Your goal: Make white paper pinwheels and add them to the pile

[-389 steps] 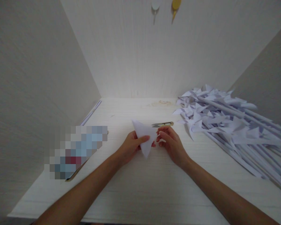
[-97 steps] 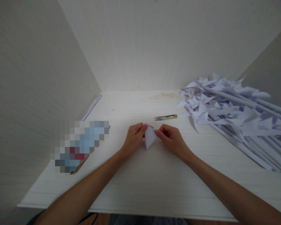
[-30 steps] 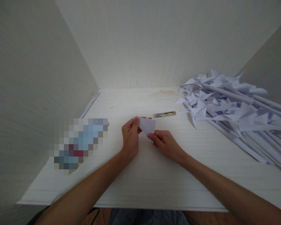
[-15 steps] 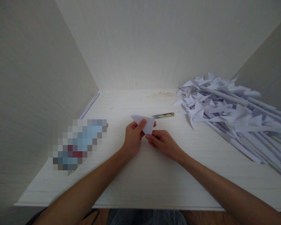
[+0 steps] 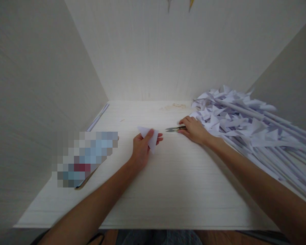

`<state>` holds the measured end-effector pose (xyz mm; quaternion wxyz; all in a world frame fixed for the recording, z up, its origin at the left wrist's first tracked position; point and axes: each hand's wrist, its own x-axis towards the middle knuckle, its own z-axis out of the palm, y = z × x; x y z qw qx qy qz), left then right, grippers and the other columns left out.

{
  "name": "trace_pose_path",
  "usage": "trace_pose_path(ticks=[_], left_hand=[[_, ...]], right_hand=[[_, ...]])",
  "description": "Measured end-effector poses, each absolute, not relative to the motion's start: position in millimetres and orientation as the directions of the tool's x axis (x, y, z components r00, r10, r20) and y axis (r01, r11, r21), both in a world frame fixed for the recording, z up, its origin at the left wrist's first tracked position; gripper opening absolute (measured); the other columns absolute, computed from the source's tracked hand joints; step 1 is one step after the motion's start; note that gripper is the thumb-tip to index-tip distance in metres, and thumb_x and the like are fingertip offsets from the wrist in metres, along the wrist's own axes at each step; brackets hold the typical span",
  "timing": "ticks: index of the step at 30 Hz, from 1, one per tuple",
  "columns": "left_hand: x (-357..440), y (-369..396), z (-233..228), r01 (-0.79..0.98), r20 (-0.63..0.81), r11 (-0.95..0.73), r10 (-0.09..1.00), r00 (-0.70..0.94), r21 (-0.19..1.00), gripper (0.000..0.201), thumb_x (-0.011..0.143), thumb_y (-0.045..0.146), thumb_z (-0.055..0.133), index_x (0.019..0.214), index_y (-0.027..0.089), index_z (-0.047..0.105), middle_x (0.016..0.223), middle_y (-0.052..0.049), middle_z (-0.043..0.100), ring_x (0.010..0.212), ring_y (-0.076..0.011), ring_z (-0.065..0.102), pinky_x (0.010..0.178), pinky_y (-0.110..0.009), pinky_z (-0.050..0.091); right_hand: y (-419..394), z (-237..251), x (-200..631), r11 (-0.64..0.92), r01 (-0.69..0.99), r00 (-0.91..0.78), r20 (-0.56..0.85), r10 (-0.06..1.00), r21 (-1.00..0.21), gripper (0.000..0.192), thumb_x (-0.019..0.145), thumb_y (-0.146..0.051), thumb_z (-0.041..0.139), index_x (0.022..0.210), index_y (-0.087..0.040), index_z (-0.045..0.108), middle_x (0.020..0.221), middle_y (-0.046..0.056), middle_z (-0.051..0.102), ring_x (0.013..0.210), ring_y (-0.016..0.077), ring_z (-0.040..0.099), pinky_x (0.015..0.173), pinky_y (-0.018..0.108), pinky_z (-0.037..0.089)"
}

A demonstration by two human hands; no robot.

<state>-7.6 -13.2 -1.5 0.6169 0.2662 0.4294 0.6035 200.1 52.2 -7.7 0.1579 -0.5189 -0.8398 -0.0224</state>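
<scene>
White desk [image 5: 168,190]: left hand [image 5: 142,148] pinches folded paper [image 5: 149,136]; right hand [image 5: 195,130] grips snips [image 5: 173,129] beside pinwheel pile [image 5: 244,122].

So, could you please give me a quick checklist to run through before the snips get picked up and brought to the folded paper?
1. Left hand has the folded paper pinched between thumb and fingers: ok.
2. Paper is raised off the table, a corner pointing down: ok.
3. Right hand is on the handle end of the snips: ok; a closed grip: cannot tell.
4. Snips lie flat with the blade tips pointing toward the paper hand, with a gap between: ok.
5. Blades open or shut: cannot tell.
6. Pile of paper pinwheels lies right against the right hand and wrist, so it could be brushed: not ok.
</scene>
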Motion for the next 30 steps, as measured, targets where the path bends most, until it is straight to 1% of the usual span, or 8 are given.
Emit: trace_pose_path(ticks=[9, 13, 17, 20, 23, 25, 28, 30], left_hand=[[-3.6, -15.9, -0.3, -0.486, -0.213, 0.151, 0.974, -0.074, 0.861, 0.021, 0.064, 0.029, 0.069, 0.066, 0.010, 0.061, 0.065, -0.008, 0.069, 0.051, -0.0123, 0.061, 0.055, -0.024, 0.047], [-2.8, -16.8, -0.1, -0.474, -0.202, 0.147, 0.977, -0.067, 0.868, 0.023, 0.061, 0.031, 0.070, 0.065, 0.010, 0.060, 0.063, -0.007, 0.069, 0.051, -0.0129, 0.062, 0.053, -0.024, 0.047], [-2.6, -16.9, -1.7, -0.463, -0.181, 0.132, 0.981, -0.063, 0.876, 0.025, 0.061, 0.033, 0.070, 0.066, 0.010, 0.060, 0.063, -0.007, 0.068, 0.051, -0.0122, 0.062, 0.053, -0.023, 0.046], [-2.8, -16.8, -3.6, -0.434, -0.160, 0.114, 0.985, -0.070, 0.894, 0.028, 0.063, 0.037, 0.068, 0.066, 0.010, 0.060, 0.062, -0.006, 0.068, 0.051, -0.0118, 0.061, 0.051, -0.022, 0.045], [-2.7, -17.1, -5.1, -0.377, -0.104, 0.065, 0.991, -0.082, 0.924, 0.032, 0.065, 0.042, 0.065, 0.061, 0.012, 0.057, 0.054, -0.004, 0.064, 0.041, -0.0088, 0.054, 0.041, -0.020, 0.037], [-2.3, -17.7, -5.4, -0.345, -0.062, 0.029, 0.995, -0.084, 0.938, 0.035, 0.067, 0.046, 0.062, 0.056, 0.013, 0.054, 0.048, -0.001, 0.059, 0.034, -0.0062, 0.046, 0.035, -0.019, 0.030], [-1.3, -19.1, -4.3, -0.334, -0.029, 0.006, 0.998, -0.064, 0.943, 0.033, 0.067, 0.043, 0.062, 0.055, 0.014, 0.052, 0.046, 0.001, 0.056, 0.034, -0.0050, 0.042, 0.035, -0.019, 0.028], [-0.7, -20.0, -3.2, -0.344, -0.024, 0.009, 0.999, -0.039, 0.939, 0.027, 0.066, 0.037, 0.064, 0.056, 0.014, 0.053, 0.048, 0.001, 0.056, 0.036, -0.0052, 0.044, 0.037, -0.019, 0.030]], right_hand=[[59.7, -3.8, 200.1, 0.541, 0.840, -0.536, 0.105, 0.838, -0.033, 0.023, 0.087, -0.031, 0.042, 0.087, -0.010, 0.051, 0.087, 0.015, 0.057, 0.081, 0.0233, 0.051, 0.070, 0.032, 0.038], [49.9, -0.4, 193.8, 0.502, 0.865, -0.501, 0.061, 0.863, 0.012, 0.021, 0.089, -0.028, 0.038, 0.093, -0.010, 0.049, 0.092, 0.014, 0.056, 0.081, 0.0220, 0.055, 0.068, 0.030, 0.039], [37.9, -0.9, 187.4, 0.418, 0.906, -0.422, 0.047, 0.905, 0.069, 0.028, 0.092, -0.028, 0.026, 0.101, -0.010, 0.046, 0.101, 0.015, 0.051, 0.068, 0.0189, 0.058, 0.058, 0.030, 0.039], [28.2, -2.2, 184.8, 0.372, 0.928, -0.374, 0.083, 0.924, 0.034, 0.030, 0.092, -0.030, 0.026, 0.100, -0.010, 0.047, 0.099, 0.016, 0.049, 0.065, 0.0189, 0.058, 0.058, 0.031, 0.039], [14.6, -3.2, 179.1, 0.368, 0.919, -0.343, 0.174, 0.923, -0.141, 0.027, 0.091, -0.031, 0.029, 0.091, -0.012, 0.049, 0.096, 0.015, 0.049, 0.066, 0.0185, 0.056, 0.058, 0.031, 0.038], [1.9, -4.1, 170.9, 0.372, 0.849, -0.288, 0.262, 0.921, -0.376, 0.027, 0.090, -0.034, 0.030, 0.081, -0.016, 0.047, 0.085, 0.011, 0.051, 0.066, 0.0176, 0.053, 0.057, 0.030, 0.038], [-20.0, -7.5, 153.2, 0.280, 0.496, -0.208, 0.201, 0.957, -0.822, 0.037, 0.090, -0.046, 0.024, 0.073, -0.019, 0.043, 0.057, -0.001, 0.043, 0.050, 0.0116, 0.041, 0.047, 0.025, 0.032], [-31.9, -11.1, 141.2, 0.137, 0.181, -0.263, 0.087, 0.961, -0.974, 0.039, 0.088, -0.051, 0.026, 0.076, -0.019, 0.043, 0.049, -0.007, 0.033, 0.040, 0.0083, 0.029, 0.039, 0.022, 0.024]])
